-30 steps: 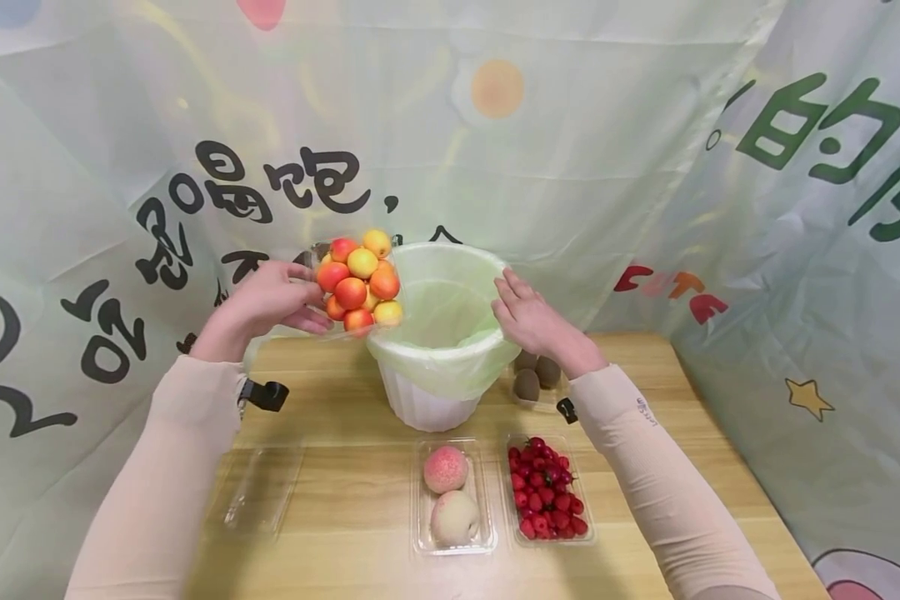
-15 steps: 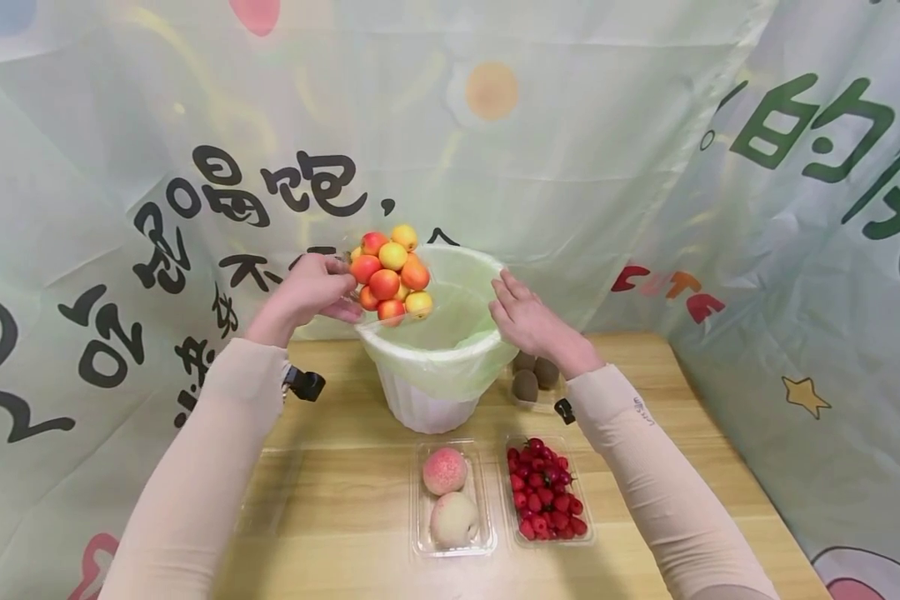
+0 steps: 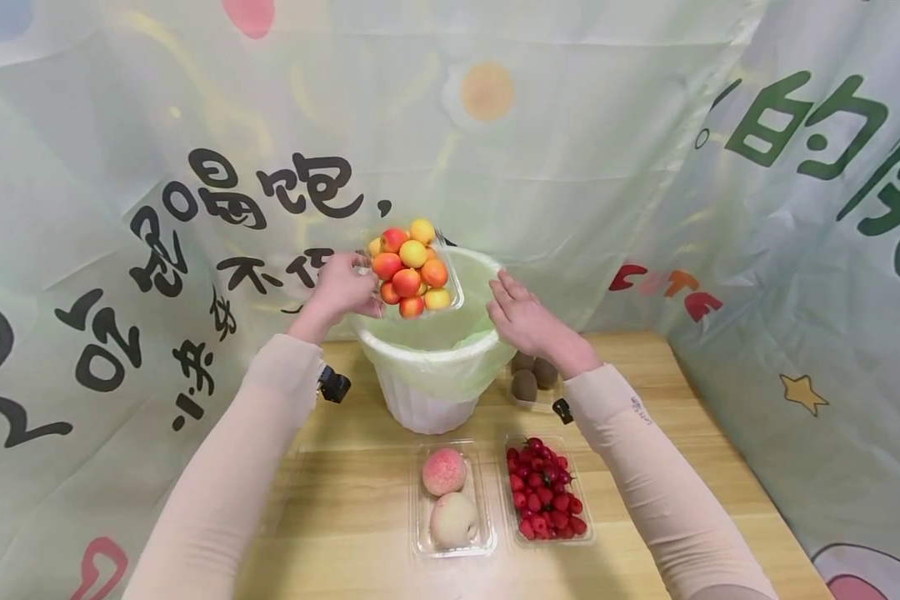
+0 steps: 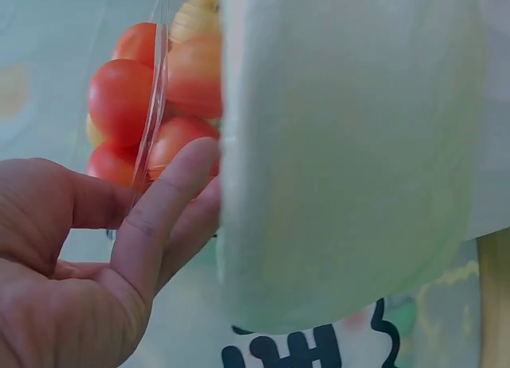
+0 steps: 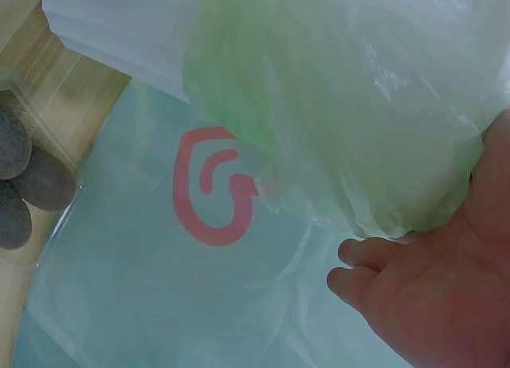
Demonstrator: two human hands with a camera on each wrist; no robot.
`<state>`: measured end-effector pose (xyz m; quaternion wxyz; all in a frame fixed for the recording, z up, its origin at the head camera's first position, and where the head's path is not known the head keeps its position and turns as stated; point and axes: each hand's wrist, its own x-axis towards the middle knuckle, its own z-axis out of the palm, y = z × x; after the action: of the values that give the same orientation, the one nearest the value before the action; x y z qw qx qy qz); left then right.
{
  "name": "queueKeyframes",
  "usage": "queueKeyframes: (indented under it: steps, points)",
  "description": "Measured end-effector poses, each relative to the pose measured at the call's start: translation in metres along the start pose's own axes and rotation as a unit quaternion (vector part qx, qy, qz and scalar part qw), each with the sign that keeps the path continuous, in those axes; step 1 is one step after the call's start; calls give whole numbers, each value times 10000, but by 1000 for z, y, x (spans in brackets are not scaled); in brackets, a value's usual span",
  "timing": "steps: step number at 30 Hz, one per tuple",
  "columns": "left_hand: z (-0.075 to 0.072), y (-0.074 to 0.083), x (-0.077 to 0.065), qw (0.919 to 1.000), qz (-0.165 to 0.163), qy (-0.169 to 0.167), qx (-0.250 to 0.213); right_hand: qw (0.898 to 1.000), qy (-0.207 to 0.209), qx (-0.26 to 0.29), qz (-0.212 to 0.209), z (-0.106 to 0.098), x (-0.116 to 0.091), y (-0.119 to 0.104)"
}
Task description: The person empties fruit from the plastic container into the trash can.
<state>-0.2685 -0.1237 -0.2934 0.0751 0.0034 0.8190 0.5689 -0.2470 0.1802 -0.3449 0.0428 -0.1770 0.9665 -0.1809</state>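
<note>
The left hand [image 3: 347, 287] has its fingers pinched on the side of the clear tub [image 3: 460, 293], probably to balance it above the white bin [image 3: 429, 408], while the right hand [image 3: 527, 317] lays straight fingers together against the bin's right edge, perhaps to steady it. The tub's fruit [image 3: 408, 280] is round, heaped, red to yellow

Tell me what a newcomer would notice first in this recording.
Probably the bright red and yellow fruits in a clear tray, held up by the left hand at the left side of the bin's mouth. Next, the big white bin with its pale green liner, standing mid-table with the right hand at its right rim. Then the red berries, in a tray in front of the bin, right of the peaches.
</note>
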Motion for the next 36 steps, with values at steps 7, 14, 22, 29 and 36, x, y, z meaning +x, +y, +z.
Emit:
queueKeyframes:
  steps: [7, 14, 22, 29, 36]
  points:
    - [10, -7, 6, 9963, 496, 479, 504, 10000, 38, -23, -22, 0, 0, -1]
    - [25, -12, 6, 9944, 715, 749, 227, 10000, -39, -11, 1, 0, 0, -1]
    - [37, -22, 9, 9872, 1079, 1129, 333, 10000, -54, 54, 20, 1, -1, -1]
    - [40, -28, 14, 9725, 1479, 1562, 895, 10000, -36, 35, 21, 0, 1, -1]
    - [42, -29, 15, 9586, 1826, 1910, 1061, 10000, -32, -14, 24, 1, 2, 0]
